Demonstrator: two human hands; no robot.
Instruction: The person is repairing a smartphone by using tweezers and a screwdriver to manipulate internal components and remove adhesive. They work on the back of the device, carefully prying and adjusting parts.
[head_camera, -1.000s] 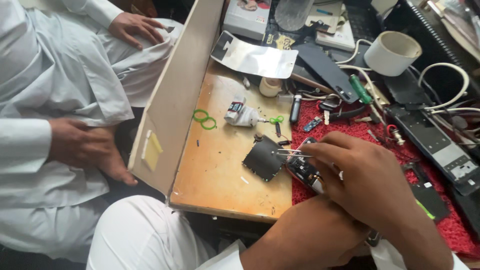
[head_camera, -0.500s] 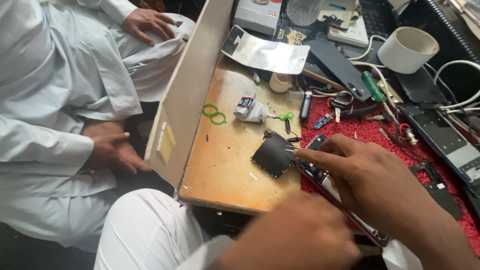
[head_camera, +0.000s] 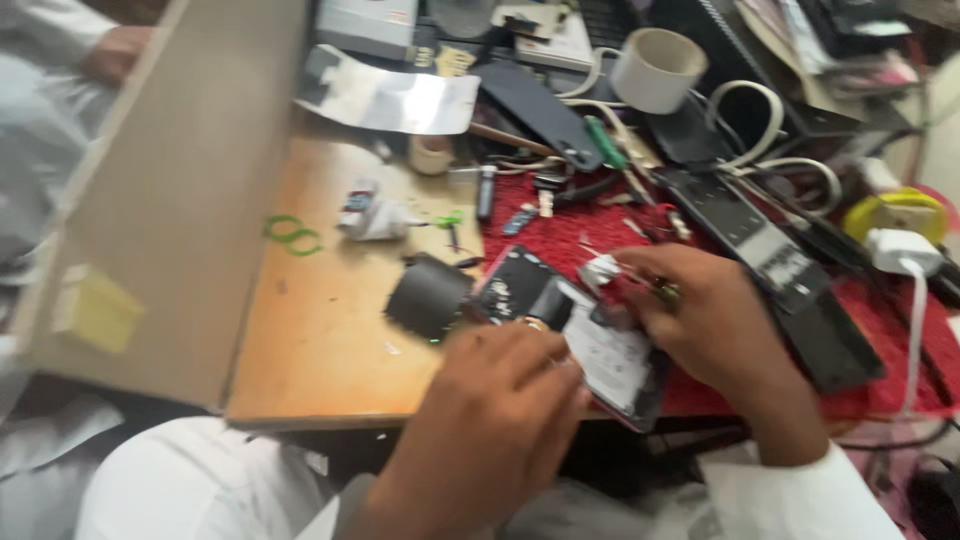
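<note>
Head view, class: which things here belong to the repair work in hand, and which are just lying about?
In hand:
opened phone
left hand
right hand
black square part

Lying about:
white tape roll
green rubber bands
white charger
shiny foil sheet

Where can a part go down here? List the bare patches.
Bare wood lies on the orange-brown wooden desktop, between the green rubber loops, the black square part and the front edge. The red cloth mat is crowded with tools and cables.
</note>
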